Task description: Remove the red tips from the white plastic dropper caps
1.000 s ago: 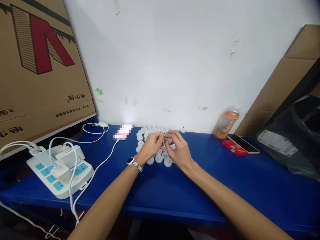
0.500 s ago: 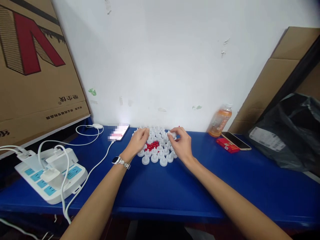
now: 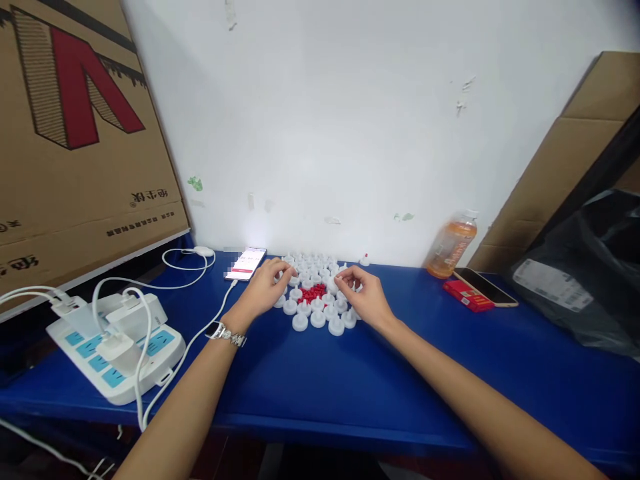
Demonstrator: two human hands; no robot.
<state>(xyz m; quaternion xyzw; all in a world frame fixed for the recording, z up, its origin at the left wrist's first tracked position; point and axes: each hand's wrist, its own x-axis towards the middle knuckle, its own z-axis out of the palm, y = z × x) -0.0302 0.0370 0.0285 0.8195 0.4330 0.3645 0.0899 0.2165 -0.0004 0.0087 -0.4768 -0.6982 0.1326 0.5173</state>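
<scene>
Several small white plastic caps stand in a cluster on the blue table, ringed around a little heap of tiny red pieces. My left hand, with a watch on its wrist, rests at the cluster's left edge, fingertips touching the caps. At the right edge, my right hand pinches something small and white between thumb and forefinger; what it is cannot be made out.
A lit phone on a white cable lies left of the caps. A white power strip with chargers sits at the near left. An orange drink bottle, a second phone on a red box and a black bag stand right. Cardboard boxes flank both sides.
My hands have come apart from a joined pinch over the cluster. The left moved to its left edge, the right to its right edge, uncovering the red pieces.
</scene>
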